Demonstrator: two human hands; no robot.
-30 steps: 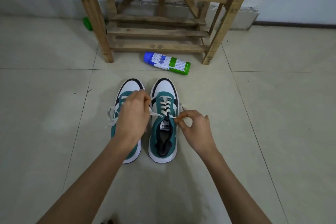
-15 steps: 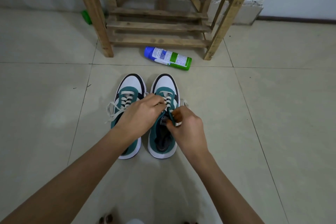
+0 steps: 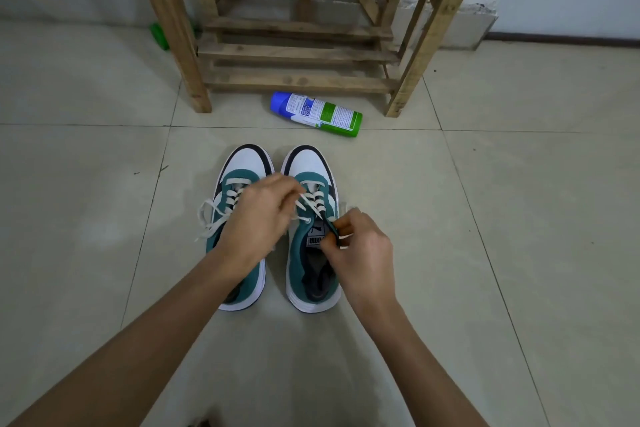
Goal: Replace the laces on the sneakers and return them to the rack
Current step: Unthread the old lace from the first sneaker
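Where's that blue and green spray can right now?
In the head view, the spray can lies on its side on the floor, just in front of the wooden rack near its right leg, beyond the toe of the right-hand sneaker.

Both arms are bare. The left forearm [image 3: 138, 340] and right forearm [image 3: 408, 357] run uncovered from the wrists down to the lower edge of the view (which cuts them off before the elbows). The left hand [image 3: 256, 222] and right hand [image 3: 363, 253] are likewise uncovered.
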